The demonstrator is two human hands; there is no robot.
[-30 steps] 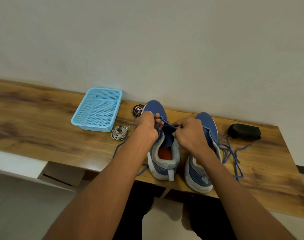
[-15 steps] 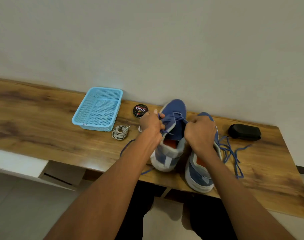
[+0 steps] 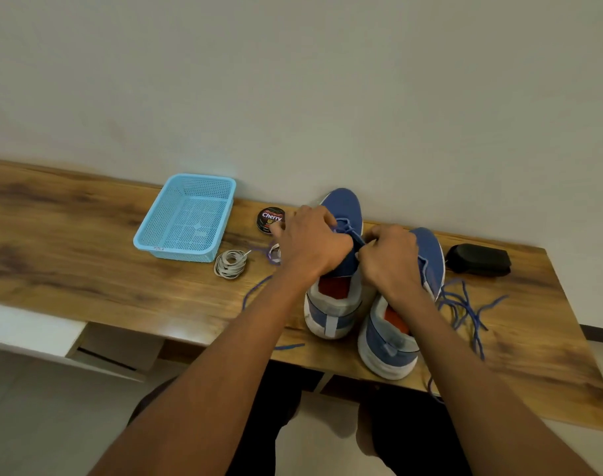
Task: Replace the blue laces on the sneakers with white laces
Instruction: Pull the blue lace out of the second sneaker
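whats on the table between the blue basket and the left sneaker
In the head view, between the blue basket and the left sneaker lie a coil of white laces and the Cherry polish tin.

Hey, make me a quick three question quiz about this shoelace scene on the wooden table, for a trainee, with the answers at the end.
1. True or false: the blue basket holds the white laces.
2. Which sneaker are both hands working on: A) the left sneaker, B) the right sneaker, C) neither?
3. Fill in: the loose blue lace lies on the table to the ____ of the right sneaker.

Key:
1. False; the coiled white laces lie on the table beside the basket.
2. A; the left hand and the right hand pinch its blue lace.
3. Right.
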